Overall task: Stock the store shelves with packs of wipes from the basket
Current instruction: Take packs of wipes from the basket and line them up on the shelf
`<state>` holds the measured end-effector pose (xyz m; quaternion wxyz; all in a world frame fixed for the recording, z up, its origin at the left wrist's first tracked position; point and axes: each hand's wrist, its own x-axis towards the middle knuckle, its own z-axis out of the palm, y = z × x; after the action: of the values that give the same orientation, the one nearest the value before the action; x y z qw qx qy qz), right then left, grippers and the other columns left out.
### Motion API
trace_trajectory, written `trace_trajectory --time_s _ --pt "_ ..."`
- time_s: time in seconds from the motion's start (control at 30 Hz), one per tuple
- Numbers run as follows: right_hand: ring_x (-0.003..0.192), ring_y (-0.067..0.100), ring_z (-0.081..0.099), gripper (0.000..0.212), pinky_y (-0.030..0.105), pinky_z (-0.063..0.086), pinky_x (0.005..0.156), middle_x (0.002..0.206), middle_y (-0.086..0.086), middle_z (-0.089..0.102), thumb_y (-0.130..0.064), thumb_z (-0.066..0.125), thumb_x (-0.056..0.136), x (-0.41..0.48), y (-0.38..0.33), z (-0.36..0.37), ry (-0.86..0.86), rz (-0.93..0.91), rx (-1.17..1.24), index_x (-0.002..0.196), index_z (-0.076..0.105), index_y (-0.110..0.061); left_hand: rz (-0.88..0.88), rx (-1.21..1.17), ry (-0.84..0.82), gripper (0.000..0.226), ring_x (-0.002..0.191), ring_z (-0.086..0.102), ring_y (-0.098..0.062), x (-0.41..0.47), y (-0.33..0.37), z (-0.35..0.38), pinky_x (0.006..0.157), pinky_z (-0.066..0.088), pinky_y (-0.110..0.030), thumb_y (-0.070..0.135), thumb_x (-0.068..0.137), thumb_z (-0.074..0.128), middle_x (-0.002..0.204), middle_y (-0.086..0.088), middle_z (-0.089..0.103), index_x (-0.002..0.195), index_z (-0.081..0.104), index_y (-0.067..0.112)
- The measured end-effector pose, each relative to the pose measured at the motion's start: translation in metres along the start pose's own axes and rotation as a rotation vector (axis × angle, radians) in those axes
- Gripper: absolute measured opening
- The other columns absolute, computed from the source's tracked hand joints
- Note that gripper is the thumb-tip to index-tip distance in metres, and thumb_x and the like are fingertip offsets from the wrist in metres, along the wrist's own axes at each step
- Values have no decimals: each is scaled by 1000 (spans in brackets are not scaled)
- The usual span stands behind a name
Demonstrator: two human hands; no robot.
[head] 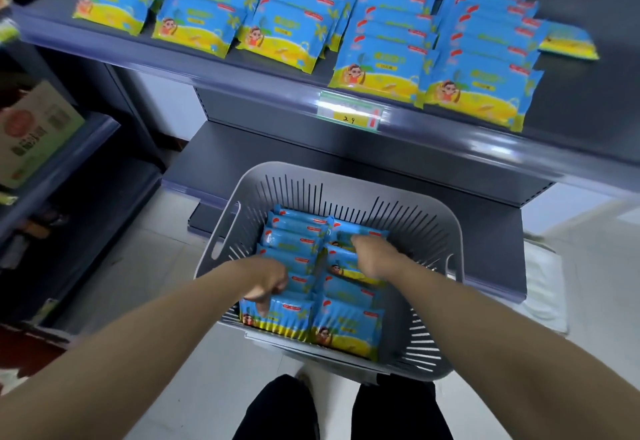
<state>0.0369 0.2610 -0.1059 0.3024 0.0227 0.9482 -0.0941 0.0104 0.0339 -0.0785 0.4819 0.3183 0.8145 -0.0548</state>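
Packs of wipes (346, 327) stand in two rows in the grey basket (446, 228). The left hand (266, 283) pinches packs in the left row between thumb and curled fingers. The right hand (372, 254) reaches into the right row, too blurred to tell its grip, below the stocked shelf (450, 148)

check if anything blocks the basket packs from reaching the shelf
Nothing visible does. The left grip and right grip hold packs in the basket, and the space up to the shelf is open.

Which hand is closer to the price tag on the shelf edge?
Right. The right hand is far in the basket, almost straight below the price tag; the left hand, on a pack, is lower and off to the left.
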Motion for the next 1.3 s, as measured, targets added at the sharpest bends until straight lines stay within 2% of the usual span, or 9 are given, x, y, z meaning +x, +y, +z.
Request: trace_trajectory --time_s 0.13,0.23,0.43,0.53,0.67,0.77,0.9,1.0,1.3 --pt "111 34 54 37 35 43 79 124 18 53 -3 44 86 -22 -10 -42 87 -25 15 123 45 -5 6 9 69 30 75 49 -21 -7 2 -13 73 47 -37 13 67 81 73 -2 52 68 51 14" --pt "111 38 53 40 38 46 83 123 19 54 -4 44 85 -47 -15 -82 141 -64 18 125 44 -7 74 35 201 31 69 46 -21 -27 14 -48 61 40 -33 21 67 78 68 0 45 69 48 14" --pt "77 29 49 18 34 31 53 87 9 50 -7 48 86 -119 -5 -184 350 -115 23 93 35 -17 178 110 477 26 75 48 -21 -93 74 -143 58 33 -27 22 75 72 84 -1 52 94 60 8" --pt "85 29 50 19 37 40 65 97 8 52 -11 53 86 -153 26 -238 490 -64 74 93 37 -20 265 152 605 22 69 46 -21 -119 114 -193 53 30 -28 23 77 72 76 -1 50 83 55 11" --pt "107 32 55 36 35 45 85 119 9 60 -9 53 84 -188 85 -297 700 54 60 119 53 -14 397 166 756 22 70 46 -19 -135 165 -248 59 35 -32 23 74 74 75 -2 52 76 55 12" --pt "101 34 57 34 36 47 79 112 12 63 -11 54 83 -200 135 -323 786 179 72 116 56 -16 485 105 814 26 64 38 -15 -136 204 -278 57 30 -31 21 74 74 69 -2 45 71 51 9" --pt "99 32 57 29 36 48 78 109 11 64 -13 58 83 -191 200 -343 758 297 64 112 58 -18 552 91 844 18 65 41 -13 -123 249 -311 55 32 -23 20 76 73 72 2 50 76 56 14" --pt "102 29 57 29 39 50 84 111 10 63 -16 62 84 -171 242 -352 677 310 72 113 59 -18 568 110 836 16 74 52 -17 -104 275 -333 66 42 -29 23 78 73 84 -2 61 85 62 14" --pt "96 18 55 29 30 46 82 99 -3 58 -17 73 77 -79 310 -386 477 83 106 106 66 -16 459 43 778 23 82 57 -23 -42 310 -385 72 45 -36 25 77 73 92 -8 64 92 64 9"
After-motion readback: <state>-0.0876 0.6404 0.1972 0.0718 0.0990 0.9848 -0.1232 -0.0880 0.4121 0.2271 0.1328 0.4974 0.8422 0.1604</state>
